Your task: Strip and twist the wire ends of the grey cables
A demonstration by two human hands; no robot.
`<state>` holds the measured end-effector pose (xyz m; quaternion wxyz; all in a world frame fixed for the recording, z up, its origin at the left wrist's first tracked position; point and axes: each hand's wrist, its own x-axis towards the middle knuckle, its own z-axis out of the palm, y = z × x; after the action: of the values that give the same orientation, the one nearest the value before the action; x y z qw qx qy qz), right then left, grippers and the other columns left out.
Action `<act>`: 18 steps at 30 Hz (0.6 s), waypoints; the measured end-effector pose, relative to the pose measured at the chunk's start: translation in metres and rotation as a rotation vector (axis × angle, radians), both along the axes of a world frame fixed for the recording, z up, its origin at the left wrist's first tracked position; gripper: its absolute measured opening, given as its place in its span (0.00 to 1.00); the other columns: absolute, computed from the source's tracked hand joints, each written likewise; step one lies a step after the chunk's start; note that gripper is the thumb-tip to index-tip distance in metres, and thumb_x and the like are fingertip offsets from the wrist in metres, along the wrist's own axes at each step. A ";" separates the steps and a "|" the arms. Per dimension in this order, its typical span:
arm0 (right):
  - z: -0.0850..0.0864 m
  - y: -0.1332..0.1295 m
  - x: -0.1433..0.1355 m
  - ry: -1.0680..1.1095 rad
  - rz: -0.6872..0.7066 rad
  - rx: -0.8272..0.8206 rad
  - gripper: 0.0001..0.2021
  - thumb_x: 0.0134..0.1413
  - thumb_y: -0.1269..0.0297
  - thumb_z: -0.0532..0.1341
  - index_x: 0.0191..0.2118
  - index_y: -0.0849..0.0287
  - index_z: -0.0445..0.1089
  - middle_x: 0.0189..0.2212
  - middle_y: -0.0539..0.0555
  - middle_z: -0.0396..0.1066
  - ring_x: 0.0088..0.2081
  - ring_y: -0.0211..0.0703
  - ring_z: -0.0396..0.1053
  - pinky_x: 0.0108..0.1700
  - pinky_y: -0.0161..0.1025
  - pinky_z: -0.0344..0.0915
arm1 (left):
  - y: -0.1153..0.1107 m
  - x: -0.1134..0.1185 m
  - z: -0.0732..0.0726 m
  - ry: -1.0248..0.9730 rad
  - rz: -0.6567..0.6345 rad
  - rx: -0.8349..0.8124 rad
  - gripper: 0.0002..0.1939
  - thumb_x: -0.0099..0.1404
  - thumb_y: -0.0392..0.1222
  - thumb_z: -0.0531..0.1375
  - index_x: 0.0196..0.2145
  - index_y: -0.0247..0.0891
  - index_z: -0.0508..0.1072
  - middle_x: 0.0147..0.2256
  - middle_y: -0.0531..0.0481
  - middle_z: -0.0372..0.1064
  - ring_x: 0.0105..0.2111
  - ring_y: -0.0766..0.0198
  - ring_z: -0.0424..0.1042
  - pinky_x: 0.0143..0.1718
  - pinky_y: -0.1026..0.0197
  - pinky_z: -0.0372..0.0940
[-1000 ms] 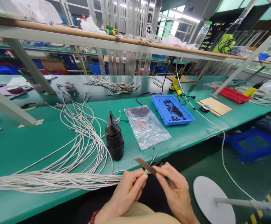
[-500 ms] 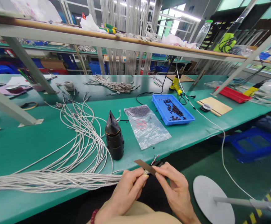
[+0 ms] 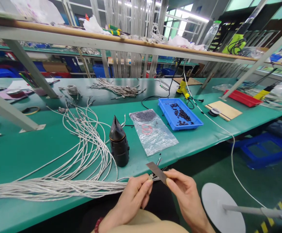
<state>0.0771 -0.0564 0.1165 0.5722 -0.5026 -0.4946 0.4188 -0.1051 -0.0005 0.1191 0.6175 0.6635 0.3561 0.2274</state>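
Grey and flat, the strip [image 3: 157, 171] clamped in my right fingers [image 3: 174, 187] has just shifted rightward, seemingly leaving less covered the pale cable end [image 3: 151, 176] that my left fingers [image 3: 143, 190] pinch by the near edge of the desk [image 3: 34, 149].

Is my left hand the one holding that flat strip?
No, the right hand pinches the flat strip, while the left hand grips a pale cable.
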 end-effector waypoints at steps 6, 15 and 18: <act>0.007 0.002 -0.003 -0.153 -0.040 0.046 0.07 0.61 0.65 0.61 0.41 0.56 0.77 0.31 0.53 0.71 0.33 0.41 0.69 0.36 0.35 0.68 | -0.002 0.003 -0.001 -0.088 0.002 -0.071 0.24 0.74 0.54 0.45 0.23 0.38 0.59 0.13 0.58 0.56 0.15 0.71 0.53 0.22 0.67 0.51; 0.003 0.002 0.000 -0.230 -0.006 0.079 0.09 0.63 0.69 0.59 0.44 0.54 0.76 0.33 0.53 0.71 0.36 0.41 0.69 0.38 0.37 0.65 | -0.001 0.002 0.000 -0.094 -0.001 -0.079 0.25 0.73 0.55 0.45 0.23 0.38 0.59 0.13 0.58 0.56 0.15 0.71 0.52 0.22 0.67 0.51; 0.002 0.003 0.001 -0.247 0.003 0.102 0.10 0.63 0.70 0.59 0.45 0.53 0.76 0.33 0.52 0.71 0.35 0.41 0.68 0.38 0.37 0.65 | -0.002 0.002 -0.002 -0.089 -0.002 -0.076 0.25 0.73 0.55 0.45 0.23 0.38 0.59 0.13 0.58 0.56 0.15 0.71 0.52 0.23 0.67 0.51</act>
<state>0.0783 -0.0537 0.1185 0.5312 -0.5199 -0.5825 0.3290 -0.1033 -0.0025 0.1175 0.6577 0.6292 0.3359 0.2423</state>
